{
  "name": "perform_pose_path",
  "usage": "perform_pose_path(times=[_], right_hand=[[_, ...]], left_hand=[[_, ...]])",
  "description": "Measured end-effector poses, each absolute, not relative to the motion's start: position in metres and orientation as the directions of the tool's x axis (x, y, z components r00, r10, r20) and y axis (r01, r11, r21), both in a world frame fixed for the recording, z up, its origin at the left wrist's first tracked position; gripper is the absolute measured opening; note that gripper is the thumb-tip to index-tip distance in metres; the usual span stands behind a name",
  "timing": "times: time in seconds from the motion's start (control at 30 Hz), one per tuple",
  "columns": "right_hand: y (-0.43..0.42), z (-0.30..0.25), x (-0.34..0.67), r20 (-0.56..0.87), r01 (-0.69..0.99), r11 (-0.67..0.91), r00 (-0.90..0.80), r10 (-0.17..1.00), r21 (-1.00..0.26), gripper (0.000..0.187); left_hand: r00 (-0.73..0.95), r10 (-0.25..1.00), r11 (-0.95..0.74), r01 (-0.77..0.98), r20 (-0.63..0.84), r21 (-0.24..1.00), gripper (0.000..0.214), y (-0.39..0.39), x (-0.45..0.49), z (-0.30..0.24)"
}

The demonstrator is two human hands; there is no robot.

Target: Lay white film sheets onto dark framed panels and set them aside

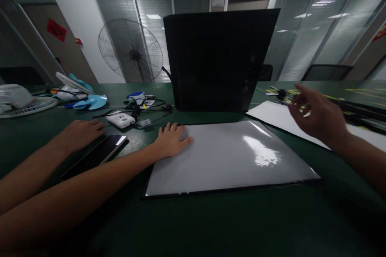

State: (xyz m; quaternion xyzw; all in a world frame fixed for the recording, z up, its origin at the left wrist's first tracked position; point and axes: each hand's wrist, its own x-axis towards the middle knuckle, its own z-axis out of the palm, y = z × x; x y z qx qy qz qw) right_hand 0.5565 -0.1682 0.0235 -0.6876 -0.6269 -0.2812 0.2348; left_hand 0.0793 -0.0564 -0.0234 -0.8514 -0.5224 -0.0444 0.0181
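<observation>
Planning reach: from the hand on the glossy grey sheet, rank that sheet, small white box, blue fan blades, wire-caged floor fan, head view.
1. Glossy grey sheet, under the left hand.
2. Small white box, left.
3. Blue fan blades, farther left.
4. Wire-caged floor fan, far back.

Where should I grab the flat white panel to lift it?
Take the panel by its right near corner, coming from the right: it lies flat on the table, so only the edges offer purchase. The left hand presses its far left corner; the right hand hovers open above the right side.
</observation>
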Motion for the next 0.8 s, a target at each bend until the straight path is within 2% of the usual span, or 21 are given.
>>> perform_pose_path(times=[0.07, 0.13, 0.2, 0.3, 0.4, 0.67, 0.8], right_hand=[[-0.159, 0.003, 0.575, 0.524, 0.991, -0.133, 0.098, 0.846, 0.029, 0.065], [-0.151, -0.016, 0.599, 0.355, 0.988, -0.152, 0.137, 0.925, 0.016, 0.059], [-0.148, -0.029, 0.621, 0.211, 0.981, -0.193, 0.19, 0.959, -0.006, 0.057], [-0.151, -0.033, 0.644, 0.087, 0.968, -0.249, 0.25, 0.964, -0.028, 0.066], [-0.157, -0.029, 0.649, 0.034, 0.959, -0.282, 0.283, 0.958, -0.028, 0.073], [-0.16, -0.029, 0.635, 0.031, 0.947, -0.319, 0.318, 0.947, 0.038, 0.073], [-0.158, -0.027, 0.629, 0.051, 0.938, -0.336, 0.333, 0.942, 0.083, 0.063]], left_hand=[[0.455, 0.885, -0.458, 0.889, 0.093, 0.015, 0.081, -0.055, 0.08, -0.023], [0.463, 0.881, -0.467, 0.884, 0.098, 0.02, 0.081, -0.052, 0.08, -0.024], [0.473, 0.876, -0.477, 0.878, 0.095, 0.027, 0.081, -0.049, 0.08, -0.025], [0.478, 0.875, -0.481, 0.876, 0.082, 0.026, 0.082, -0.045, 0.08, -0.028], [0.47, 0.879, -0.473, 0.881, 0.079, 0.013, 0.082, -0.043, 0.081, -0.029], [0.463, 0.884, -0.464, 0.886, 0.07, 0.002, 0.083, -0.043, 0.082, -0.028], [0.466, 0.881, -0.468, 0.884, 0.084, 0.008, 0.082, -0.045, 0.081, -0.028]])
